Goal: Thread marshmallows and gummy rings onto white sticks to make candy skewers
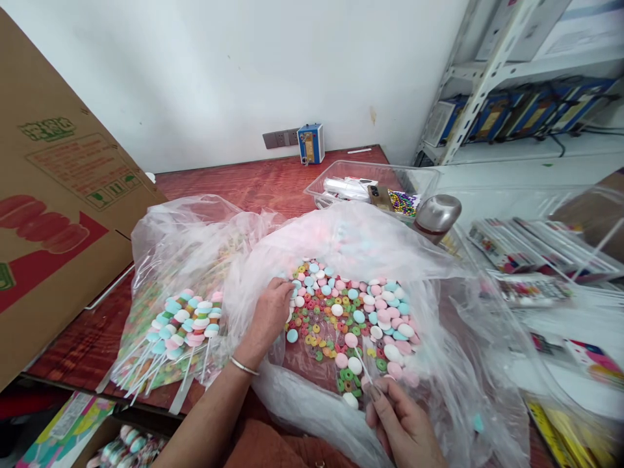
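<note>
My right hand (397, 416) pinches a thin white stick (363, 365) between thumb and fingers. A round pink candy (351, 340) sits at the stick's far end; whether it is threaded on is unclear. My left hand (273, 309), with a bracelet at the wrist, reaches to the left edge of the candy pile. Its fingers are closed together among blue and white pieces, and what they hold is hidden. Between the hands lie pink, white and blue round candies (390, 315) and small coloured gummy rings (316, 318), spread on an opened clear plastic bag (302, 390).
Several finished candy skewers (182, 325) lie on another plastic bag (195, 211) at left. A large cardboard box (58, 162) stands beside it. Behind are a clear tray (322, 179), a metal flask (439, 214) and a blue device (312, 144). Shelving (478, 91) rises at right.
</note>
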Available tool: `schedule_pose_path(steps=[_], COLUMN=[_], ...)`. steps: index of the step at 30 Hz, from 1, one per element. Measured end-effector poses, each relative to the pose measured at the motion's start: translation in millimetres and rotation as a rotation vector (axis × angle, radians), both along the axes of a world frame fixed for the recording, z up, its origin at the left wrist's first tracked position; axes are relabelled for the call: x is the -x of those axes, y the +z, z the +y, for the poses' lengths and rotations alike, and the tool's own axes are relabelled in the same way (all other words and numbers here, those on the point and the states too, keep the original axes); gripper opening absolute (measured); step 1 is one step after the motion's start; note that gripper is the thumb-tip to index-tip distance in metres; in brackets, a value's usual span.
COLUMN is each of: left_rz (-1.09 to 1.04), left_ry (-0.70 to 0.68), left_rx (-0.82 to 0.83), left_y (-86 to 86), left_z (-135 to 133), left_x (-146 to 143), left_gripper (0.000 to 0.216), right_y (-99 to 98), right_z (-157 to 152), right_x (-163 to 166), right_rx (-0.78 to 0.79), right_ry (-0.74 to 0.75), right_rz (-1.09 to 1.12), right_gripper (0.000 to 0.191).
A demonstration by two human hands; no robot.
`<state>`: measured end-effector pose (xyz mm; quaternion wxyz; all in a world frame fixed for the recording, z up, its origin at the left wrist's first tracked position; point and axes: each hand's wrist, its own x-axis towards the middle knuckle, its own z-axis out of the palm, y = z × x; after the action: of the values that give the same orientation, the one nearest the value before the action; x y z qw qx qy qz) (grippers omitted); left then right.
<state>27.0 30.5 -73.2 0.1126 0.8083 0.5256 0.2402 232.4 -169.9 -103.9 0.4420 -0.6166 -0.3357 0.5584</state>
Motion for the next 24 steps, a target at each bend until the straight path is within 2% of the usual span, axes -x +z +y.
schedule_pose_path(steps=[4,10,15,17,19,22,24], left_rz=[0.206,0.419,0.444,0.32,0.052,-0.505,-0.791], left_ry=[-0.112,-0.114,-0.128,-0.067,0.015,0.071,0.06], left_rx=[-0.015,-0.007,0.022,0.035,0.111,0.416,0.626], left_y=[-1.4,6.6,10.1,11.7,15.8,25.1,29.9], left_z=[-6.3,-11.6,-7.9,-6.4,-7.5,-16.9,-27.4], left_x=[3.7,2.5,3.6,2.7,-2.1,-17.9,-31.2], left_gripper=[0.038,0.047,0.035,0.031,0.028,0.026,0.029], right_y=[-2.8,-3.3,-0.3,3.6,11.6,32.5,48.4], right_z=[-0.6,-0.4,-0.2,0.4,2.0,7.8,14.4], right_x=[0.0,-0.4,-1.6,-2.3,-2.0,1.8,6.3], right_rx=[0.011,0.016,0.003,-0.002,-0.016,-0.063,-0.115], right_ry=[-0.011,-0.001,0.013,0.028,0.046,0.064,0.088], right_rz=[0.017,0.031,0.0,-0.025,-0.06,-0.153,-0.243], right_gripper=[0.049,0.048,0.045,0.044,0.044,0.041,0.04])
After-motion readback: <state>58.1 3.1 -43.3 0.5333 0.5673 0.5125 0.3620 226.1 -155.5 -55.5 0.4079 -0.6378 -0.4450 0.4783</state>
